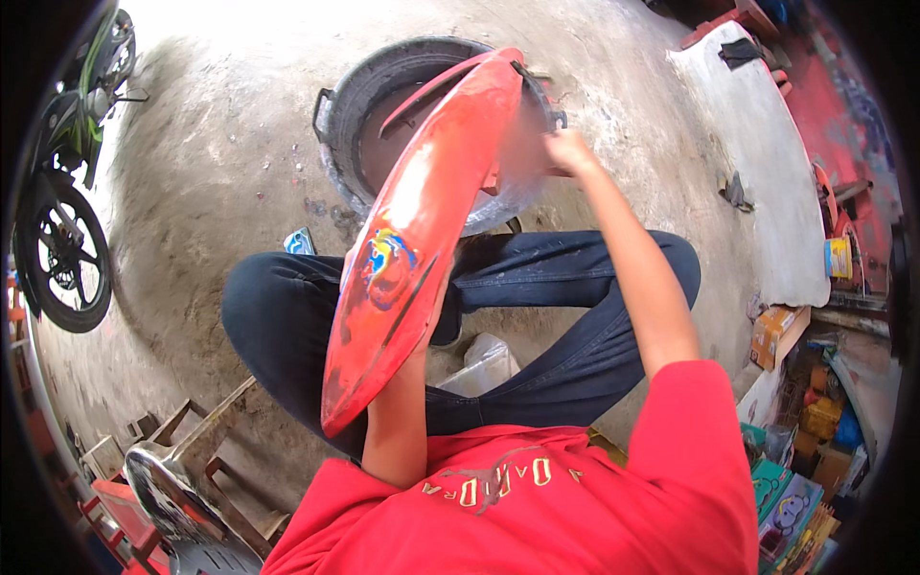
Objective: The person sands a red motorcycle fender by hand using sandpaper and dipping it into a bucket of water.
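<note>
A long red motorcycle body panel (431, 163) slants from my lap up over a black tub (337, 144). Its surface is glossy, with a blue, yellow and white decal and dull, scuffed patches near the lower end. My left hand (431, 311) is closed on the panel's underside, and most of its fingers are hidden behind it. Beyond the panel's right edge, my right hand (569, 151) is closed beside the tub's right handle. A blurred patch lies next to it, so what it holds, if anything, does not show. Murky brownish liquid sits in the tub.
A motorcycle (67, 230) stands at the left on the concrete floor. A small blue packet (299, 241) lies by my left knee. Metal frames (206, 450) are at lower left. Cardboard boxes (774, 335) and a paint can (839, 258) are at the right.
</note>
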### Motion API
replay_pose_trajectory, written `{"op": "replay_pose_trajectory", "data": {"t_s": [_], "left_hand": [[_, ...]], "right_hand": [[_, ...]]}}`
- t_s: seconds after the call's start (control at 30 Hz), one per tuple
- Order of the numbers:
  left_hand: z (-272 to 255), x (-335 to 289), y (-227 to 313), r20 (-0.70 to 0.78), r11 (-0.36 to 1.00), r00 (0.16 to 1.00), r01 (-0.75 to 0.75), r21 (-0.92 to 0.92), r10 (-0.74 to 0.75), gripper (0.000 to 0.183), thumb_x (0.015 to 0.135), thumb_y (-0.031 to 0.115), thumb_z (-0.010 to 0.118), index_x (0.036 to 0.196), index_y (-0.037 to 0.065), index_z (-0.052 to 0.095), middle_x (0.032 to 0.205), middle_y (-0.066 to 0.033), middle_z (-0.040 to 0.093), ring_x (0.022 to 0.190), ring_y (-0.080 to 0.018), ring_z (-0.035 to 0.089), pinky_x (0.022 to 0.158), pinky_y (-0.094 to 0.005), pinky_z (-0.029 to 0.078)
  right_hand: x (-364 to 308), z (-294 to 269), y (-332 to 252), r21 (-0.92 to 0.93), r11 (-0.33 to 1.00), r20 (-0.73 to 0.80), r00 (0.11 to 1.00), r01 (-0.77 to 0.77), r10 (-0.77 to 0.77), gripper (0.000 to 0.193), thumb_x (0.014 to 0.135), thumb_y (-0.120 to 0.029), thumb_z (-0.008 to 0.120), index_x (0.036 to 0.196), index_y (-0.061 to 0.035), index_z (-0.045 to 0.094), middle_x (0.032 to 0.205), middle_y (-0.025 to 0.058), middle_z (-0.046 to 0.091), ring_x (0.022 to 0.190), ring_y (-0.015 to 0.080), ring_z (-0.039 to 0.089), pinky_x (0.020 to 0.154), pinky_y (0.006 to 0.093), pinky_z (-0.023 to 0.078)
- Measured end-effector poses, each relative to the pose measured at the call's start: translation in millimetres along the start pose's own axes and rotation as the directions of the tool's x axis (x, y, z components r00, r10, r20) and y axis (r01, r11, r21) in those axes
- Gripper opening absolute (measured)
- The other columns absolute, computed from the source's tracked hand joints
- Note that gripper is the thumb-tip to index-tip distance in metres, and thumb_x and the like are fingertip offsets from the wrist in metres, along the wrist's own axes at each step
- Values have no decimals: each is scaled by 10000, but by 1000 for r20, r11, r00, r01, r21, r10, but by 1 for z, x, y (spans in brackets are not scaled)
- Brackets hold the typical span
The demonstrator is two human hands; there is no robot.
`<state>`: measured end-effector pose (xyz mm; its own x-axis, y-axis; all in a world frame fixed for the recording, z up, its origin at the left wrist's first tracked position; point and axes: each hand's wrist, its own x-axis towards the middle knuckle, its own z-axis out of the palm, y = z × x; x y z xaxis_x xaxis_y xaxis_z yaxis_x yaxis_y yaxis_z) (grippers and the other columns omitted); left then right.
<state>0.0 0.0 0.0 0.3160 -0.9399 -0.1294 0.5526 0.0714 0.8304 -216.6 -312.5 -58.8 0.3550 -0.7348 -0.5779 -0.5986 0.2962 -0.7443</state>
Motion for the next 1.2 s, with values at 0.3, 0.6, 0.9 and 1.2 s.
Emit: {"op": "replay_pose_trajectory", "data": {"t_s": [0.3,0.6,0.9,1.2], "left_hand": [[-2,-4,-3,185,425,982,152,-892,37,544,1107,348,415,1534,11,424,1614,-226,409,1510,-420,352,1259,-620,239],[33,15,34,-47,687,987,73,-723,-155,310,1078,347,506,1223,86,587,1237,-118,624,1039,-213,544,855,-397,386],[37,15,42,66,615,974,190,-766,-219,572,1023,503,537,1360,43,584,1336,-169,645,1193,-313,597,1032,-560,416],[49,16,32,59,479,971,166,-862,-232,556,1029,434,567,1402,22,544,1467,-200,572,1382,-376,492,1166,-614,340]], "right_hand": [[56,126,51,-68,923,-468,805,379,-365,340,961,-225,576,1173,-8,727,1088,297,726,1083,432,708,962,503,540],[121,147,104,-605,791,-35,989,95,-145,277,917,-184,658,1165,-96,746,1252,214,713,1190,397,673,998,501,546],[65,113,44,-493,853,-366,849,170,-381,284,872,-183,657,1087,-34,769,1129,260,734,1088,411,713,939,494,562],[61,-68,-35,-576,812,-468,852,-94,-233,377,911,-313,675,1177,-58,754,1140,244,741,1113,370,720,940,456,563]]}}
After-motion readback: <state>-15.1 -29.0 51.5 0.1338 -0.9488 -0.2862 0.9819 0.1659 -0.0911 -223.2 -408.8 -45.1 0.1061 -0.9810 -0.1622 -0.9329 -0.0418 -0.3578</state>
